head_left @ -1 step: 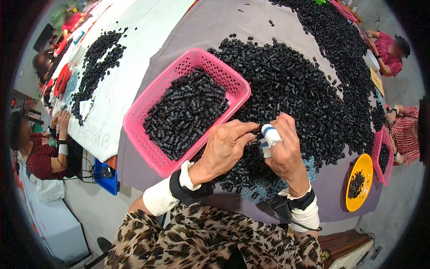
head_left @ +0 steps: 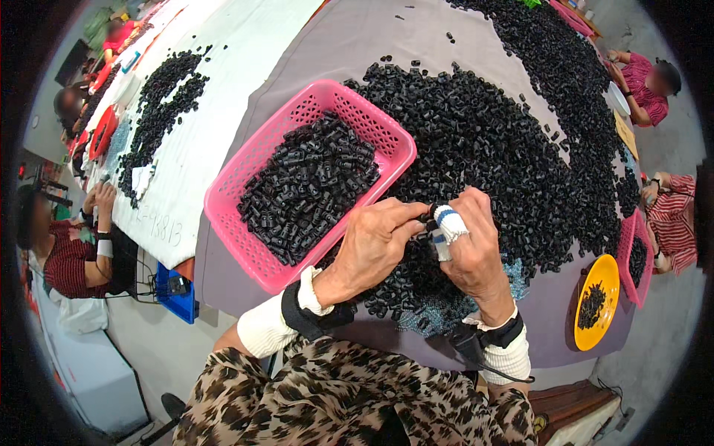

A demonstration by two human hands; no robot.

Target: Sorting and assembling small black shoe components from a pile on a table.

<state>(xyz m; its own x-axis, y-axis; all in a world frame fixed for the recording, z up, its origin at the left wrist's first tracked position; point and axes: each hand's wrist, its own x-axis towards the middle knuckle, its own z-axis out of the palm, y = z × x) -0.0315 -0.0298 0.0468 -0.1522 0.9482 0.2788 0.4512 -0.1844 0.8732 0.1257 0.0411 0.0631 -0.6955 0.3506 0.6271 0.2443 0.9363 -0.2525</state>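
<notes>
A small black part [head_left: 429, 216] is pinched between the left hand [head_left: 375, 245] and right hand [head_left: 468, 245] at table centre. A grey table [head_left: 357, 44] is heaped with black parts [head_left: 506, 141]; a pink basket [head_left: 312, 178] lies at ten o'clock, a yellow dish [head_left: 595, 305] at four.

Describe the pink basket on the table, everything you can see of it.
The pink basket is a rectangular plastic tray with perforated, lattice-like walls and a thicker rim. It sits flat on the grey table, turned diagonally, just ahead of the left hand. It is partly filled with small black plastic parts. Its far corner borders the large loose heap of black parts. No hand touches it.
</notes>
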